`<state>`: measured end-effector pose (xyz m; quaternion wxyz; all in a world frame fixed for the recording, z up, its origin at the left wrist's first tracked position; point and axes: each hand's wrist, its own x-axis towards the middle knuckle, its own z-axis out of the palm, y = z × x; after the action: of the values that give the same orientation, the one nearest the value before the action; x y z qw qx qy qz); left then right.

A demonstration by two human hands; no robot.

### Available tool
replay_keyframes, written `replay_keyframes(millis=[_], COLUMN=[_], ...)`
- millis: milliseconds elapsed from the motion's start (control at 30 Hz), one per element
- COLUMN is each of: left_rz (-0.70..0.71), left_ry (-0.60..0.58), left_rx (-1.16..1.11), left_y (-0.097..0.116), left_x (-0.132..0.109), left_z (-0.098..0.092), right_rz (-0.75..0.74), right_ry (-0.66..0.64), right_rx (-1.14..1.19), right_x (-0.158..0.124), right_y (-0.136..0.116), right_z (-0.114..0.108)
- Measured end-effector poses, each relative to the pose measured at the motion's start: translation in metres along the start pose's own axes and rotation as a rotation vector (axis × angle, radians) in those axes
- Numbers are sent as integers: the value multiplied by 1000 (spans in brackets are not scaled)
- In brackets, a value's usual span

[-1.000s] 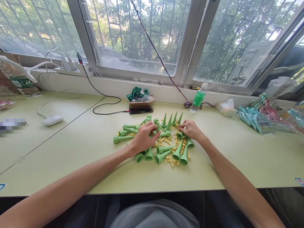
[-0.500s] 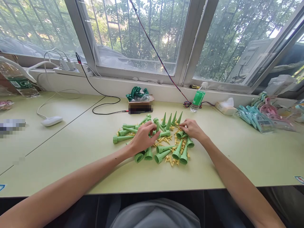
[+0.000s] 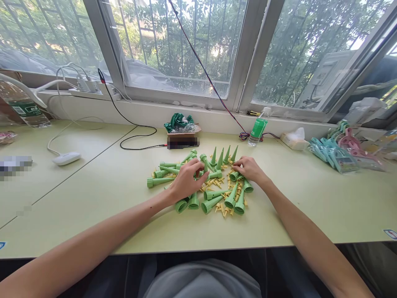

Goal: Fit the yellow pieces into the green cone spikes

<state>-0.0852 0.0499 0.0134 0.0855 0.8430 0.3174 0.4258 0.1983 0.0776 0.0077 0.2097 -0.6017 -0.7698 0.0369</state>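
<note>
Green plastic watering spikes (image 3: 211, 204), hollow cones with wide ribbed caps, lie in a loose heap among small yellow nozzles (image 3: 223, 210). Several more green spikes (image 3: 220, 159) stand point up at the back of the heap. Over its left part, my left hand (image 3: 190, 179) curls its thumb and fingers round an upright green spike (image 3: 206, 166); the spike's lower part is hard to make out. At the right back, my right hand (image 3: 249, 169) pinches thumb and fingertips together at a small yellow nozzle (image 3: 231, 162), mostly covered by the fingers. Spikes lie just beneath that hand.
Behind the heap stands a small open box (image 3: 183, 136) with green plastic wrapping. A water bottle (image 3: 258, 129), a tissue pack (image 3: 294, 138) and bagged clips (image 3: 333, 155) line the back right. A white mouse-like device (image 3: 66, 158) and black cable (image 3: 136, 148) lie leftward.
My right hand has shifted very slightly to the left, its fingertips still pinched. My left hand and the spikes look the same, apart from a slight shift of the whole view.
</note>
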Motion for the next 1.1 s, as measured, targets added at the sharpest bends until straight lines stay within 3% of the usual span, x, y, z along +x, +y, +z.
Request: replay_keyframes(millis=[600, 1100], left_rz=[0, -6], left_ry=[-6, 12], left_rx=[-8, -8], left_y=[-2, -1], left_x=[-1, 0], left_z=[1, 1], right_rz=[20, -46], right_ry=[0, -21], right_rx=[23, 2], right_x=[0, -2], right_y=[-8, -8], right_z=[0, -1])
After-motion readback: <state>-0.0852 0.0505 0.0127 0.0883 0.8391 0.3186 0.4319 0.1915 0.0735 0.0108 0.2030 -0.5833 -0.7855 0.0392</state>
